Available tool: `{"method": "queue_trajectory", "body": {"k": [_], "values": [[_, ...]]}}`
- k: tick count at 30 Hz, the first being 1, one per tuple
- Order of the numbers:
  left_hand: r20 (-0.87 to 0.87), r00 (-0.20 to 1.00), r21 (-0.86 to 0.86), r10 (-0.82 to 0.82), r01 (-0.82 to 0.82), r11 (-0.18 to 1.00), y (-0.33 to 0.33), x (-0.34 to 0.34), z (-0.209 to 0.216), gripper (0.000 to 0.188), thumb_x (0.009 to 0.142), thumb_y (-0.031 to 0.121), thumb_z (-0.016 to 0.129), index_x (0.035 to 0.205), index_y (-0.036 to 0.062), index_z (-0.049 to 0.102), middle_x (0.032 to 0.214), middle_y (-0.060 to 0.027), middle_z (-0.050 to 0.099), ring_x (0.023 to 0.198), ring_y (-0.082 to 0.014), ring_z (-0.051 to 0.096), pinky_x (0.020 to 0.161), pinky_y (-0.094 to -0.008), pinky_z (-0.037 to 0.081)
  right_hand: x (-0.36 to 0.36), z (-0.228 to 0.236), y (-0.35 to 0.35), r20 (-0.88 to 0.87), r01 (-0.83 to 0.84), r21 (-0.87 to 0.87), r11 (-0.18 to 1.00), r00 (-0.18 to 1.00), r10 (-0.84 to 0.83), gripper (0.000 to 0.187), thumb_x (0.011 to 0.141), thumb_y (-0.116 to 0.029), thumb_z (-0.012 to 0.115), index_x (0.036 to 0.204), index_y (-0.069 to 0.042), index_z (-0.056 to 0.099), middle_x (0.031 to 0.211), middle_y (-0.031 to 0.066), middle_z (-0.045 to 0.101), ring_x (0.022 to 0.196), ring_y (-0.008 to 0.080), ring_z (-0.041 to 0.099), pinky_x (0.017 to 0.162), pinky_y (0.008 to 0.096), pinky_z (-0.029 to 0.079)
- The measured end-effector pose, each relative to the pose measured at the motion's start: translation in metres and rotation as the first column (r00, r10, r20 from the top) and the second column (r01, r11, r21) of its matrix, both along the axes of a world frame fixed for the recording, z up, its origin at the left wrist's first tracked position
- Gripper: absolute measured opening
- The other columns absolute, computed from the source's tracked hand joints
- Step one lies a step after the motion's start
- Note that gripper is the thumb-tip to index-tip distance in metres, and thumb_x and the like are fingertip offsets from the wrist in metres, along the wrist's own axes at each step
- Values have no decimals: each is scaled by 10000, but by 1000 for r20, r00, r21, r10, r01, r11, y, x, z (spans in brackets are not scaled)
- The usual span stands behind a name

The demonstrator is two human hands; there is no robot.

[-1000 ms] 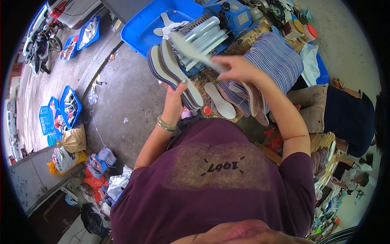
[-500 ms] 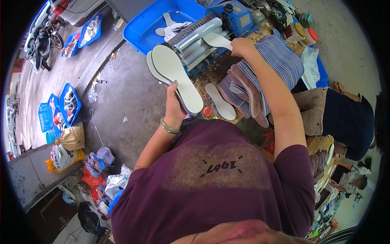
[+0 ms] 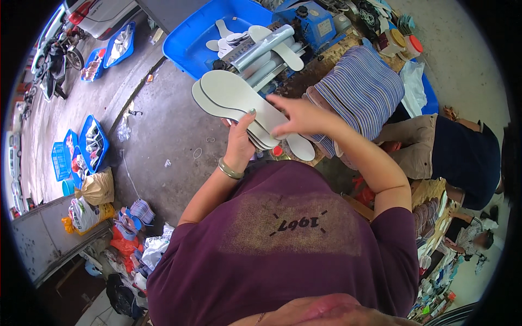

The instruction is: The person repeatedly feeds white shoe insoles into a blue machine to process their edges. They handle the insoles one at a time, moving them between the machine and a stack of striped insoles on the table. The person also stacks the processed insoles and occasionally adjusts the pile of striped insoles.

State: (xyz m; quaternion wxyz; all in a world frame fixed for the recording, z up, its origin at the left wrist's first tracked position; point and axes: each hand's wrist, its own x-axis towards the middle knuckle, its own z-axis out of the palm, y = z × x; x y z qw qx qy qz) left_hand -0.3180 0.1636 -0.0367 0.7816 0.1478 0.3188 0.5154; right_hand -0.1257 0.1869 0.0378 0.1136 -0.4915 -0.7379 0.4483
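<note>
My left hand (image 3: 238,142) is closed on a small fanned stack of white insoles (image 3: 228,93), thumb on top. Over the near end of that stack is my right hand (image 3: 304,115), fingers apart, thumb and forefinger beside the top insole's edge; it holds nothing I can see. One white insole (image 3: 288,55) lies across the metal rollers (image 3: 261,54) of a bench machine. Another insole (image 3: 300,148) rests on the bench, partly hidden behind my right hand. Just right of the machine sits a thick pile of blue-striped insoles (image 3: 361,81).
Behind the rollers is a blue tray (image 3: 187,43) with loose white insoles. A blue metal box (image 3: 315,27) adjoins the machine; lidded jars (image 3: 410,46) stand farther right. A person in dark top (image 3: 462,157) is at the right. Filled blue baskets (image 3: 93,141) sit on the left floor.
My right hand has let go of the insole at the rollers and come back to the stack. That insole now lies farther over the rollers. The held stack has shifted slightly left and fanned out.
</note>
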Motion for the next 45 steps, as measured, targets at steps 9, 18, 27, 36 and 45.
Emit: {"method": "queue_trajectory", "body": {"k": [9, 18, 27, 36, 45], "values": [[-2, 998, -100, 62, -61, 993, -4, 10, 0, 324, 895, 226, 623, 1139, 50, 503, 968, -81, 608, 897, -196, 626, 773, -365, 551, 22, 20, -10, -50, 330, 451, 829, 937, -346, 329, 808, -101, 647, 1122, -18, 597, 989, 139, 626, 853, 317, 625, 752, 361, 494], [15, 999, -81, 34, -32, 996, -10, 6, 9, 384, 913, 347, 593, 1129, 39, 512, 967, -83, 604, 885, -194, 630, 719, -355, 556, 62, -22, 30, -163, 415, 194, 889, 907, -388, 368, 823, -102, 604, 1185, -37, 599, 1032, 155, 673, 886, 248, 661, 808, 339, 501], [117, 992, -103, -41, 53, 993, -13, -8, 8, 455, 913, 428, 465, 1090, 16, 541, 936, -104, 608, 829, -204, 629, 733, -353, 553, 156, -39, 102, 29, 664, -275, 696, 729, -684, 359, 811, -5, 515, 1152, 16, 627, 964, 100, 669, 836, 183, 651, 706, 357, 559], [72, 995, -74, -76, 81, 994, -15, -7, 13, 473, 922, 315, 457, 1231, -42, 487, 1180, -160, 582, 1039, -261, 605, 895, -394, 512, 145, -59, 144, 158, 666, -266, 697, 743, -650, 330, 802, 14, 535, 1108, 10, 657, 946, 110, 677, 836, 195, 652, 675, 372, 560], [64, 990, 40, -124, 121, 992, -15, -9, 8, 465, 934, 192, 498, 1325, -41, 405, 1267, -164, 545, 1145, -274, 559, 987, -409, 459, 120, -103, 162, 310, 509, 83, 857, 804, -507, 309, 787, -83, 548, 1069, -17, 652, 1019, 200, 653, 900, 335, 647, 751, 394, 522]]}}
